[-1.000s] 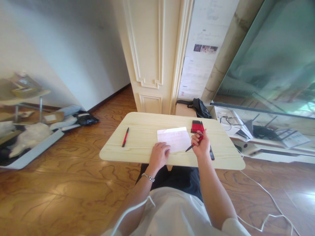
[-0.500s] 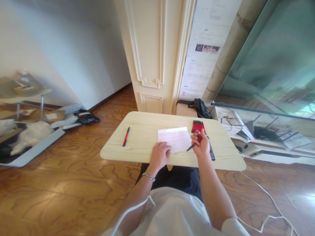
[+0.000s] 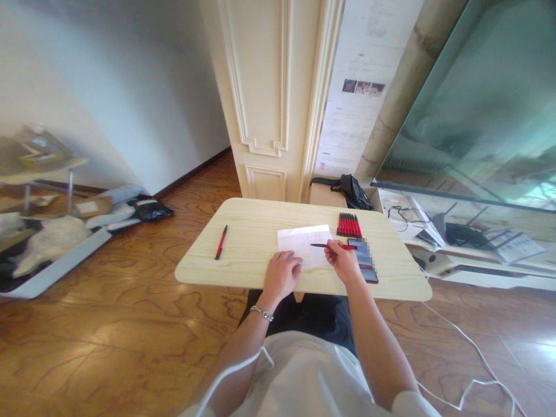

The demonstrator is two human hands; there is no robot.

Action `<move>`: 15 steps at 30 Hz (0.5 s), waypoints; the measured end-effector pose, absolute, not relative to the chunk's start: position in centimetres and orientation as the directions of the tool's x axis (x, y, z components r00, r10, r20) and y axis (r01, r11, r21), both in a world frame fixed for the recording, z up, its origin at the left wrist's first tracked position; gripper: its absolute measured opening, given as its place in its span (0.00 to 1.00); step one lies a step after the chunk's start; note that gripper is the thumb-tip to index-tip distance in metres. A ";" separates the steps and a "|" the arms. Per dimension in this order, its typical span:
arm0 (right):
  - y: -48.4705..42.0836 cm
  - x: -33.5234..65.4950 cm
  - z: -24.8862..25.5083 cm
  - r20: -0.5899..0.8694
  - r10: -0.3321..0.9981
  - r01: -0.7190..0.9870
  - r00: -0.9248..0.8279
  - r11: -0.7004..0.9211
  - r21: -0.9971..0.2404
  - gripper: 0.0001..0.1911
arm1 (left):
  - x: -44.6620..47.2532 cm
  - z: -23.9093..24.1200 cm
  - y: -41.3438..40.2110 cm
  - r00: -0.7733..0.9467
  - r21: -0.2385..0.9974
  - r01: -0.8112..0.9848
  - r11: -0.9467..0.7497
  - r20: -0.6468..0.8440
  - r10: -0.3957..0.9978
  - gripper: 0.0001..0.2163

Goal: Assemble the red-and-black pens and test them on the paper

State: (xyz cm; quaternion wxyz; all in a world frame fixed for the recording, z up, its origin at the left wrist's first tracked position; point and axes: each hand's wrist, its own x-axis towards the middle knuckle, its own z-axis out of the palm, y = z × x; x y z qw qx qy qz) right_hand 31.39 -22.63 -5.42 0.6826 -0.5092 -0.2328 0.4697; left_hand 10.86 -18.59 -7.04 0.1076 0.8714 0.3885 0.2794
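Observation:
A sheet of white paper [image 3: 302, 238] lies on the pale wooden table, a crease near its far edge. My left hand [image 3: 283, 272] rests on its near left part with the fingers laid down, pressing on the sheet. In my right hand [image 3: 345, 260] is a red and black pen [image 3: 320, 245], pinched between thumb and fingers. It lies nearly level above the paper's right side, its dark end pointing left. Beyond that hand several similar red pens [image 3: 348, 225] sit side by side in a row. A dark phone [image 3: 370, 275], partly blurred out, lies beside my right wrist.
Another red and black pen [image 3: 221, 242] lies alone on the left of the table [image 3: 247, 266]. A black bag [image 3: 356, 191] sits behind the far edge. To the right stands a low cabinet [image 3: 478, 278] below a large screen. A white cable [image 3: 467, 336] trails over the floor.
My right hand has moved a little left and turned palm down, swinging the pen from a slant to nearly level. More of the phone shows now. My left hand stays on the paper.

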 end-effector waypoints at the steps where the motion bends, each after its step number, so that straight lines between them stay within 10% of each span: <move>1: -22.4 31.1 -5.8 -0.108 0.853 -0.322 0.511 0.073 -0.944 0.16 | 10.9 -7.0 -18.6 0.544 0.401 0.621 -0.673 0.399 0.739 0.10; 15: -22.1 30.0 -7.5 0.119 0.804 0.385 0.583 -0.144 -0.911 0.10 | 10.8 -6.9 -18.7 0.551 0.387 0.642 -0.662 0.368 0.749 0.10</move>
